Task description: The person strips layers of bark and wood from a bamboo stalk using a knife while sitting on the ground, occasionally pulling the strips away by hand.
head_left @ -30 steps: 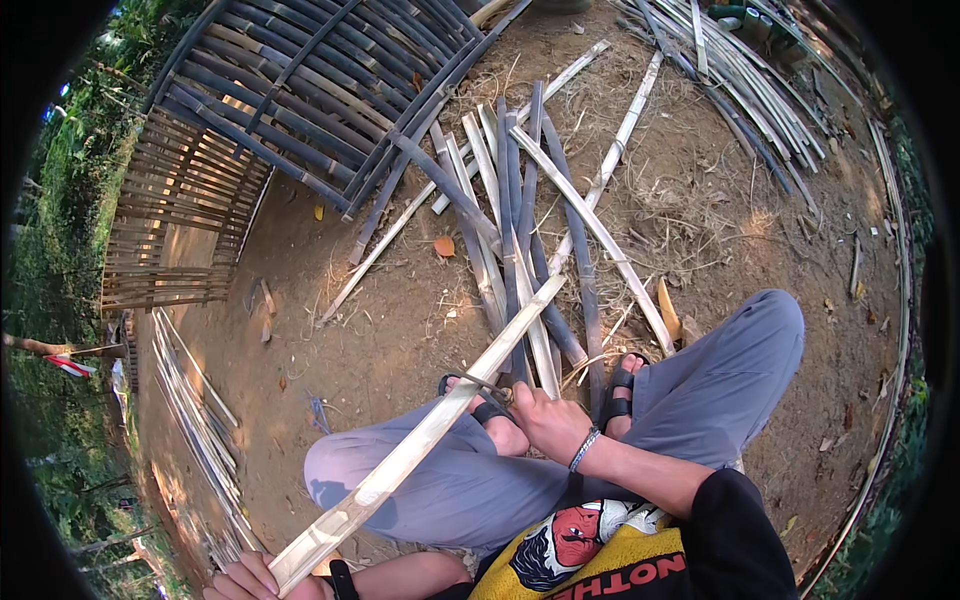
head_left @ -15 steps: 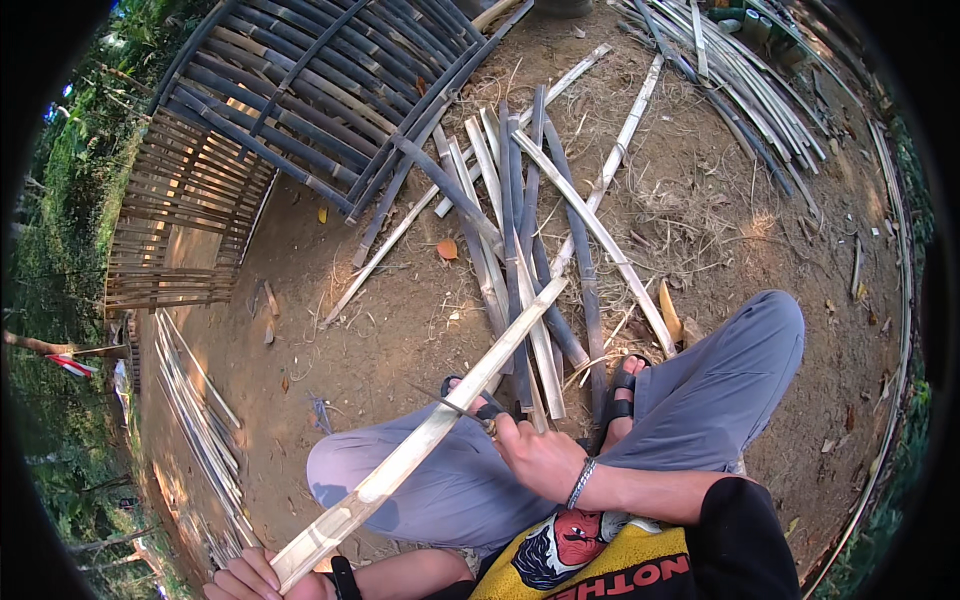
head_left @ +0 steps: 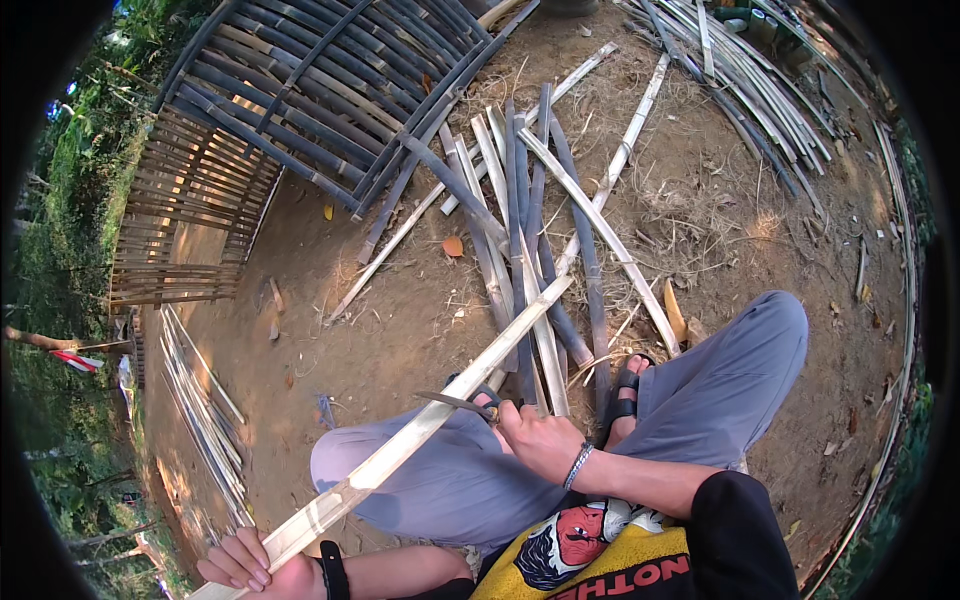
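One knife, right grip; strip, left grip.

Bearings from the seated person: crossed bamboo strips lie on the ground at 12 o'clock; a far bundle at 1; a large slatted panel at 11; a smaller slatted panel at 10; a side bundle at 9. A long strip passes over the left leg; a knife crosses it.

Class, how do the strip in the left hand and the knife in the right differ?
The strip is pale; the knife has a dark blade. The strip is long, the knife far shorter. The left hand grips the strip; the right hand, the knife. Both are narrow.
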Action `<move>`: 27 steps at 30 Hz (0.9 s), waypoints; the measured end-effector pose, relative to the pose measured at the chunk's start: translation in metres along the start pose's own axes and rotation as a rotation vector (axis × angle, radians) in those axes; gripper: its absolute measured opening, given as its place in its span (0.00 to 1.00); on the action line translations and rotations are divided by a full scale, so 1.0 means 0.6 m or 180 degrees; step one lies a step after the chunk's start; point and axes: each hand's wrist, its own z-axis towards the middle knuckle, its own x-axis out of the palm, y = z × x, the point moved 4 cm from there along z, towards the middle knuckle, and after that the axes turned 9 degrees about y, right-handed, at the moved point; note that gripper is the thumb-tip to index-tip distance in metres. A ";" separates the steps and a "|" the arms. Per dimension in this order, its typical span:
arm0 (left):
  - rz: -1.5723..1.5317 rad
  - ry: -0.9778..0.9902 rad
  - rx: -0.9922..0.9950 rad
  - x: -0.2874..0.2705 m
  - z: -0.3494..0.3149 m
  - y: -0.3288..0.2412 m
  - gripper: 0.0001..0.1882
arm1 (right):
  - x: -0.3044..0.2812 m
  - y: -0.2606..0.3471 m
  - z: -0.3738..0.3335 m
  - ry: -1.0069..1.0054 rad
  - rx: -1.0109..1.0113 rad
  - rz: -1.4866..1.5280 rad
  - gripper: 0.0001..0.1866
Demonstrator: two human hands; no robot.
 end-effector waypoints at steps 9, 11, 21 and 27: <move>0.0220 -0.0140 0.0161 0.014 -0.015 -0.013 0.30 | -0.020 0.004 -0.009 -0.0008 0.0044 -0.0384 0.17; 0.0034 0.0090 0.0098 0.001 -0.009 -0.007 0.30 | -0.014 0.021 -0.017 0.0053 0.0092 -0.0124 0.17; 0.0011 0.0037 0.0092 0.014 -0.011 -0.010 0.30 | -0.033 0.039 -0.023 0.0217 0.0289 -0.0051 0.09; -0.0076 0.0063 0.0090 0.025 -0.010 -0.011 0.30 | -0.035 0.073 -0.020 -0.0463 -0.0310 -0.0180 0.10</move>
